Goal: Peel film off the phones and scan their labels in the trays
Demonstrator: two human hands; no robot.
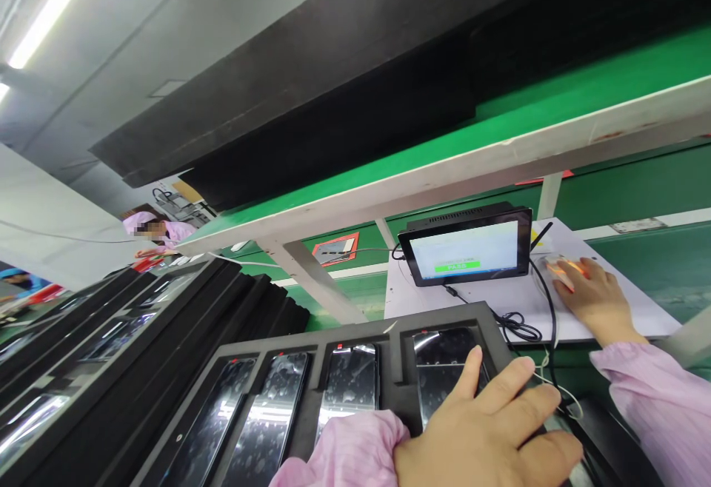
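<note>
Head view: right hand [597, 298] has its fingers curled over a glowing computer mouse [563, 272] — monitor [472, 246] just left of them reads PASS. Left hand [483, 428]: fingers spread, no grip visible, by the rightmost smartphone [438, 380] in the foam tray [444, 317]; contact unclear. Step looks like mouse work — lifting that phone would need left fingers around its edges.

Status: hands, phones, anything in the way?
Left hand spread at tray; right hand on glowing device. Four phones in tray. Left hand partly hides rightmost phone.
</note>
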